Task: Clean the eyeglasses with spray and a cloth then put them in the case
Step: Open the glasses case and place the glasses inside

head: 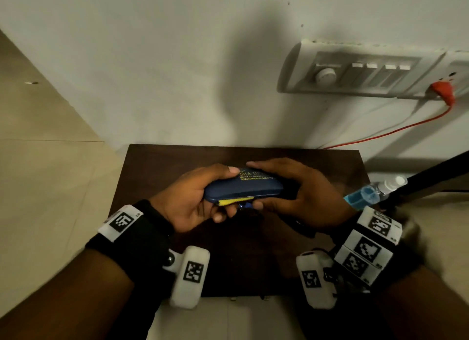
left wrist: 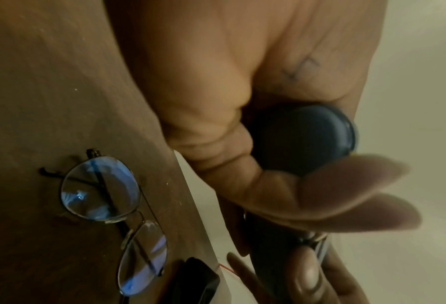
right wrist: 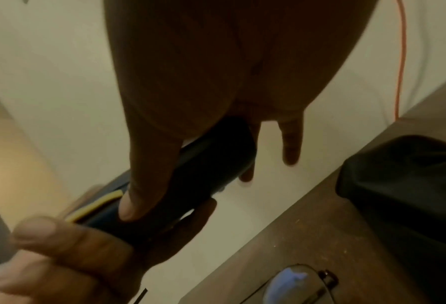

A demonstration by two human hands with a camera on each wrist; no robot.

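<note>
A dark blue eyeglass case [head: 243,187] with gold lettering is held above the brown table [head: 162,167] by both hands. My left hand [head: 218,194] grips its left end, thumb on top and fingers curled beneath. My right hand [head: 285,187] grips the right end. A yellow cloth [head: 233,201] pokes out of the case's front seam, also seen in the right wrist view as the yellow cloth [right wrist: 99,202]. The thin-framed eyeglasses [left wrist: 102,185] lie folded on the table under the hands, their lenses showing blue reflections. In the head view my hands hide most of them.
A small clear spray bottle [head: 378,191] with blue liquid lies at the table's right edge, beside a black pole [head: 431,174]. A black object [right wrist: 403,185] rests on the table near the glasses. A red cable [head: 396,131] hangs from the wall switchboard [head: 360,73].
</note>
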